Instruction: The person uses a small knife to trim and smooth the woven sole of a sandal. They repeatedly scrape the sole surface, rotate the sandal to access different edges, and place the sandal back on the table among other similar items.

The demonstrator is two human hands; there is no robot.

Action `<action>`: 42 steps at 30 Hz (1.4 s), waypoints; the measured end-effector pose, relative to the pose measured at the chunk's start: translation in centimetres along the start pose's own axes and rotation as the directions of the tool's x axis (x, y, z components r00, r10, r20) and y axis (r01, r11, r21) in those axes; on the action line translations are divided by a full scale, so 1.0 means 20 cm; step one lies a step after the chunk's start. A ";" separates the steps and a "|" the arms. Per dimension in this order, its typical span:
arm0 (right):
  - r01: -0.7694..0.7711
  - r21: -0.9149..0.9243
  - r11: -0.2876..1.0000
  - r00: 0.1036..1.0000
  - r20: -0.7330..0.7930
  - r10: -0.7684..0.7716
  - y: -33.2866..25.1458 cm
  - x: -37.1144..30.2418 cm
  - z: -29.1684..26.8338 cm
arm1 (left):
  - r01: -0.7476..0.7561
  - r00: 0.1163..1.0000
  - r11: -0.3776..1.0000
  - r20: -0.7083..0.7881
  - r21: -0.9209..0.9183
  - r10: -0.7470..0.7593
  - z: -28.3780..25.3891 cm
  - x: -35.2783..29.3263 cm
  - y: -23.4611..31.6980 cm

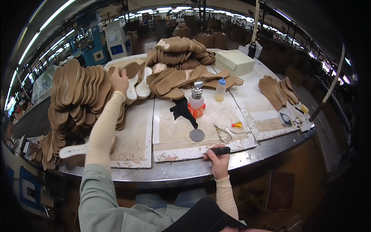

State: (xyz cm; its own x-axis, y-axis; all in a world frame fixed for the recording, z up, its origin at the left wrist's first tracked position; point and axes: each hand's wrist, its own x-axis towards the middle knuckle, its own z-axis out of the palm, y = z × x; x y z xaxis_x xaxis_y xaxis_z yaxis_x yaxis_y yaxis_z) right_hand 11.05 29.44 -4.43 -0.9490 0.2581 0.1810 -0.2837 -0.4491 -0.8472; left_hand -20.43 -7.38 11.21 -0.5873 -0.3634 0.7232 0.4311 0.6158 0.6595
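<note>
Head view: the left hand (120, 80) is at the far end of an outstretched arm, against the inner edge of the tall left-hand pile of tan, foot-shaped insoles (65, 83). Its fingers are bent, but I cannot tell whether they have closed on an insole or only touch one. Just beside it lie two white-faced, foot-shaped insoles (143, 83), with more tan ones heaped farther back. The right hand (219, 165) grips a black, stick-shaped tool (220, 150) over the near edge of the white-topped surface (133, 141) (its exact kind is too small to tell).

Each insole looks light and thin, probably springy rather than stiff, and unlikely to break if flexed. The tan faces seem smooth, so neighbours in a leaning stack could slide when one is drawn out; the white faces may mark or scuff more readily. The best hold would likely be at the narrow waist, thumb on one face and fingers on the other, or by the rim at the heel. Pinching only the thin toe end would probably let the piece droop and twist.
</note>
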 end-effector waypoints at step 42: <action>0.083 0.084 0.993 0.980 0.172 -0.096 0.09 -0.06 0.25 | -0.200 0.442 0.968 0.868 -0.150 0.226 -0.48 -1.25 0.67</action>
State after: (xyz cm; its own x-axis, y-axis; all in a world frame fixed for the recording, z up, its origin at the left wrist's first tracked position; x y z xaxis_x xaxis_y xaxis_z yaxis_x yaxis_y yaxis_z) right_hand 10.92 24.07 -3.68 -0.9267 0.1495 0.3447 -0.3719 -0.4968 -0.7841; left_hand 6.60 3.23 3.84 -0.7570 0.5850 0.2910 0.6376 0.5641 0.5246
